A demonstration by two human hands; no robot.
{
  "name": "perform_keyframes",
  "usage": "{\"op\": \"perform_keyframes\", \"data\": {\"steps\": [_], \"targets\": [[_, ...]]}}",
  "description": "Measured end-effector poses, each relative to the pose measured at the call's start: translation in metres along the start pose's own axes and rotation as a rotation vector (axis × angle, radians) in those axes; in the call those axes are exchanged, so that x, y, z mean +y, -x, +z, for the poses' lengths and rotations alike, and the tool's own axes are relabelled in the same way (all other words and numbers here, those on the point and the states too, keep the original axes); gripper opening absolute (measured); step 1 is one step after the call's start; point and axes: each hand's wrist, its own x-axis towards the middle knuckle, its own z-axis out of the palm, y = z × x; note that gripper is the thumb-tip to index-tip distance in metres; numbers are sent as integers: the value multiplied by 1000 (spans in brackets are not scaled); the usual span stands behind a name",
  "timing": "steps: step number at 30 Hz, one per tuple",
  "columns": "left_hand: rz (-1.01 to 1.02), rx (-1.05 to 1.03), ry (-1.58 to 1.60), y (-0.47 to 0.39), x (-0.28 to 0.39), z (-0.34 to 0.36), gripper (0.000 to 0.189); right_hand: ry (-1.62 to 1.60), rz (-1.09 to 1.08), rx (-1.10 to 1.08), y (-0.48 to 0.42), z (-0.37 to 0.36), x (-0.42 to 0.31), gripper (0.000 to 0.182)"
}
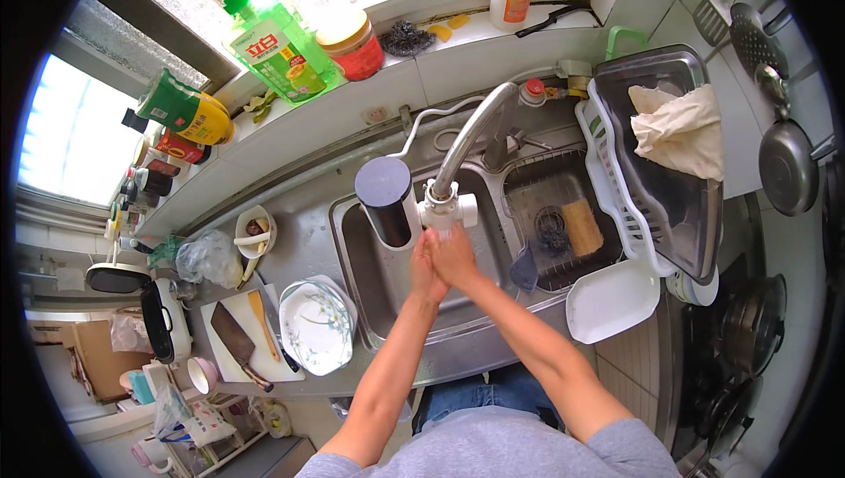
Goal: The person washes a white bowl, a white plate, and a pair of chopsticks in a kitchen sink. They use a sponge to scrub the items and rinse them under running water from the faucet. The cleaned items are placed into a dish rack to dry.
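My left hand [426, 273] and my right hand [454, 259] are pressed together over the larger basin [472, 303] of a stainless-steel sink. Both lie just below the white faucet-mounted water filter [466, 209], which sits at the end of the curved metal spout [474, 128]. The filter's dark cartridge housing with a grey cap [383, 177] is left of my hands. My right hand partly covers the left one, and no object shows between them. How the fingers are bent is hard to see. Whether water runs over them is unclear.
A cleaver [231, 333] and wooden spatula [261, 319] lie on a white cutting board [290, 371], left of stacked floral plates [317, 326]. The smaller basin holds a wire rack with a sponge [583, 227]. Rightward stand a white dish rack [601, 141] and a white rectangular dish [612, 300].
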Motion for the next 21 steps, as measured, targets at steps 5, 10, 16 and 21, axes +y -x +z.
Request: {"op": "perform_keyframes", "data": {"steps": [5, 10, 16, 21], "targets": [[10, 22, -99, -21, 10, -42, 28, -496, -203, 323, 17, 29, 8, 33], [149, 148, -26, -25, 10, -8, 10, -1084, 362, 255, 14, 21, 57, 33], [167, 138, -64, -12, -2, -1, 12, -1861, 608, 210, 9, 24, 36, 37], [124, 164, -118, -10, -9, -3, 27, -1784, 428, -17, 6, 40, 36, 38]]}}
